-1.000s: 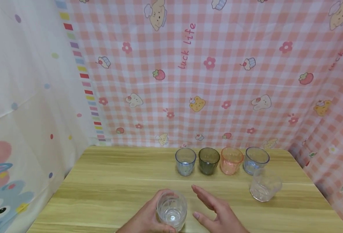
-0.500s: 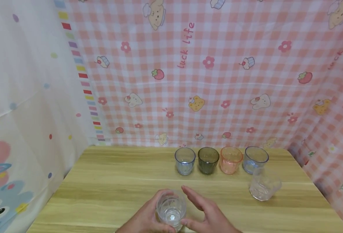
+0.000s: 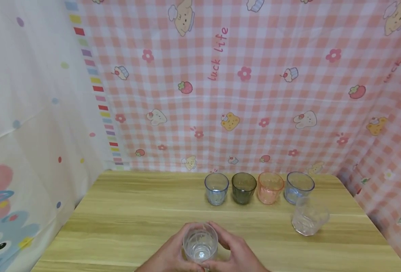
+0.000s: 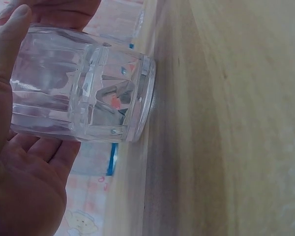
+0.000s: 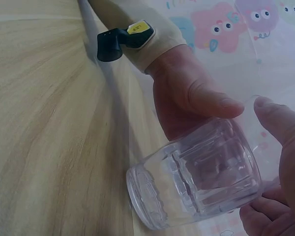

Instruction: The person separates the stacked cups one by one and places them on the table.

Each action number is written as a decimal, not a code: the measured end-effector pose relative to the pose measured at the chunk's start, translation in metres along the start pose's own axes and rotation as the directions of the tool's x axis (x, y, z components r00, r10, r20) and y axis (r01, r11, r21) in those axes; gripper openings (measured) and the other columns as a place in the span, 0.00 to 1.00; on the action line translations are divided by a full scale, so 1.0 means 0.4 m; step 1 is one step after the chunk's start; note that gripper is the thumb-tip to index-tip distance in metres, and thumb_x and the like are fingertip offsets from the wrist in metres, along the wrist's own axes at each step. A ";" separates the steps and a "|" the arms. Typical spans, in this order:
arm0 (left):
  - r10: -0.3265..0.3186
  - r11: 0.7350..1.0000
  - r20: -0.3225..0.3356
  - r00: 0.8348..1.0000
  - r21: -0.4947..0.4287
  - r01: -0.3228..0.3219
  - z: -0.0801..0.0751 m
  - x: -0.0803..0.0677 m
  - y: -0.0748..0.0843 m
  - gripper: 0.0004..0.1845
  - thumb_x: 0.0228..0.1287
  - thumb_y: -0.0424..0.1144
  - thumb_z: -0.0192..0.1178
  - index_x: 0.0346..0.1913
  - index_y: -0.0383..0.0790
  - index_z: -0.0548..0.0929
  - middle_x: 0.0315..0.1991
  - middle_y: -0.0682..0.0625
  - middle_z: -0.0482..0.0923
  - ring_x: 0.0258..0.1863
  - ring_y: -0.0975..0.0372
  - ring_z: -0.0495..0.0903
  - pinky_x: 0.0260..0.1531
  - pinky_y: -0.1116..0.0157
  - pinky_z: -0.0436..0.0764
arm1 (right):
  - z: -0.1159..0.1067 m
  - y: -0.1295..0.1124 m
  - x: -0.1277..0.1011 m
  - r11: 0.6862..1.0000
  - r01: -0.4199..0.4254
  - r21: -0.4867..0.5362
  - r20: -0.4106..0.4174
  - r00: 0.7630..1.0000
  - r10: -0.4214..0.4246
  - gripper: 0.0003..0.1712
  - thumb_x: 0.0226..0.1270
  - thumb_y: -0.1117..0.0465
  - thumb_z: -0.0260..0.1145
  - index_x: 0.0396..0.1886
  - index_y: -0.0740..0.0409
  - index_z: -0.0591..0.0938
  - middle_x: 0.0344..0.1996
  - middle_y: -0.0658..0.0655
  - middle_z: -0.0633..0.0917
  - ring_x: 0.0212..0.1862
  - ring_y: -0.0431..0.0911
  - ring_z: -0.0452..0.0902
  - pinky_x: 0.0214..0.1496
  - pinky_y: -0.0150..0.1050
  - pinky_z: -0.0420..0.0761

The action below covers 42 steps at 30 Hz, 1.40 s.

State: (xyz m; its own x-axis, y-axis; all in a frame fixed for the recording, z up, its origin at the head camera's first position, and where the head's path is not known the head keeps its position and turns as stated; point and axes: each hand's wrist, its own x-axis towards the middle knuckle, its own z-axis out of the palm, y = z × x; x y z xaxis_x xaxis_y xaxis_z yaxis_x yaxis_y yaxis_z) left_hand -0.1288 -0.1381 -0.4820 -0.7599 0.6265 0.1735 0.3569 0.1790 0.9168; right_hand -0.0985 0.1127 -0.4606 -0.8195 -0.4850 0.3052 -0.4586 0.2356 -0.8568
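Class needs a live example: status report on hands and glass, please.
Left hand and right hand both grip the clear glass. Glass upright on the table. Five other cups stand apart behind; nothing in the way.

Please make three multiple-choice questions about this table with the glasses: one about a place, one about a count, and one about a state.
1. Where does the second clear glass stand?
A. at the table's left edge
B. near the right end of the back row of cups
C. inside the green cup

2. How many tinted cups stand in the back row?
A. two
B. four
C. six

3. How is the clear glass near the front edge held?
A. by both hands
B. by one hand only
C. by no hand

Answers: 1 B, it stands just in front of the row's rightmost blue cup. 2 B, blue, green, orange, blue. 3 A, the left hand and the right hand wrap round it.
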 end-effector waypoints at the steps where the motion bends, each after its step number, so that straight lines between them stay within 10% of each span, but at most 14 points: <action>1: 0.000 1.000 -0.001 1.000 0.002 0.000 0.000 0.000 0.000 0.49 0.54 0.37 0.85 0.76 0.55 0.70 0.68 0.49 0.81 0.66 0.62 0.80 0.70 0.67 0.77 | 0.001 0.001 0.001 1.000 -0.001 0.004 -0.002 1.000 0.001 0.49 0.67 0.52 0.81 0.80 0.67 0.69 0.73 0.68 0.79 0.72 0.48 0.78 0.70 0.34 0.81; 42: -0.119 0.992 0.011 0.993 -0.027 0.120 0.002 -0.007 0.014 0.50 0.57 0.44 0.84 0.79 0.55 0.66 0.70 0.52 0.78 0.68 0.65 0.77 0.71 0.70 0.73 | -0.048 -0.067 0.026 0.986 0.167 -0.007 -0.122 0.978 -0.167 0.42 0.64 0.62 0.83 0.75 0.61 0.76 0.67 0.65 0.86 0.68 0.46 0.84 0.69 0.30 0.82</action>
State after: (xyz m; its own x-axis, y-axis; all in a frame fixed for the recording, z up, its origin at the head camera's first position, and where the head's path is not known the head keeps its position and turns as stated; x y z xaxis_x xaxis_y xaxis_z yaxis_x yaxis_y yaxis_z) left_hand -0.1241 -0.1383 -0.4778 -0.7909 0.6092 0.0587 0.2484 0.2319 0.9405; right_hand -0.1013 0.1174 -0.4267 -0.7673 -0.4111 0.4922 -0.5914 0.1569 -0.7909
